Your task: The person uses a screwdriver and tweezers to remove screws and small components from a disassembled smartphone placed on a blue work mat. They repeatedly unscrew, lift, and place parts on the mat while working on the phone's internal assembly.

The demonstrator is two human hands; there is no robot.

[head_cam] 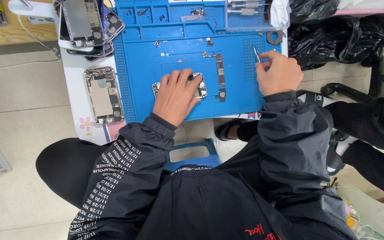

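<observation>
Risk first, as I read it from my remote seat: my left hand (175, 97) lies flat and spread over the opened phone chassis (198, 86) in the middle of the blue repair mat (143, 71), fingers extended and pressing down, not curled round anything. If that palm shifts, I judge the chassis could skid on the mat and knock the loose logic board strip (220, 71) lying just beside it, or the small dark part (221, 94) below that.

My right hand (278, 73) is closed around slim metal tweezers (256, 54), tips pointing up and away over the mat's perforated right section. A slip there could, I think, flick a tiny screw off the bench (74, 71) and onto the floor, where it would be hard to find.

Containers: the mat's top row has shallow moulded compartments (165, 13); several hold small dark or silvery bits, too small for me to identify. A clear lidded tray (245, 15) at the upper right holds what look like metal tools. Left of the mat, another stripped phone body (104, 94) lies face-open on the white bench, and a stack of further phone bodies (90, 24) sits above it, overhanging slightly, so a nudge could topple them.
</observation>
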